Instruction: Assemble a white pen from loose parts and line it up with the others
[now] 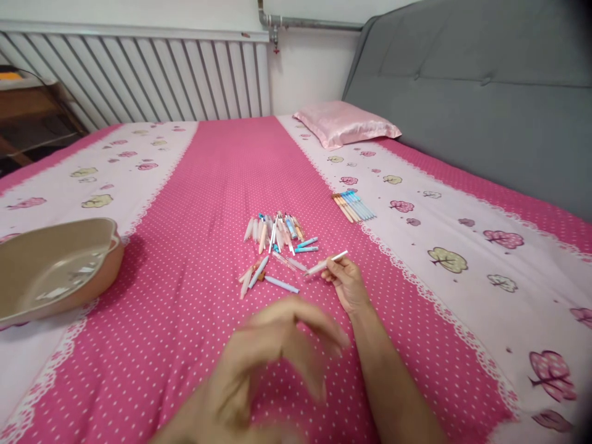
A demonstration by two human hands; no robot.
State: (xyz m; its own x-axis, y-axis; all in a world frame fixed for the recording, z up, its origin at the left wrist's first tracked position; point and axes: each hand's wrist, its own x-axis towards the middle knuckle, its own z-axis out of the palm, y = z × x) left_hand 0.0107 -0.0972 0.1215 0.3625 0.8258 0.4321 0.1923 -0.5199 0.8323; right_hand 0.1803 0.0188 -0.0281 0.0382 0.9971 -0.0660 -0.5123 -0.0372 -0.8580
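Note:
My right hand (346, 281) reaches forward over the pink dotted bedsheet (198, 203) and pinches a thin white pen part (329, 261) between its fingertips. Just left of it lies a loose pile of pen parts (276, 237) in blue, white and peach, with a few more pieces (263, 276) scattered nearer me. My left hand (272, 351) is close to the camera, smeared by motion, with fingers curled downward; nothing shows in it. A neat row of assembled pens (354, 206) lies to the right on the pale flowered strip.
A tan plastic basin (50, 265) sits on the bed at the left. A pink pillow (345, 123) lies by the grey padded headboard (485, 92) at the back right. A radiator cover (139, 80) lines the far wall.

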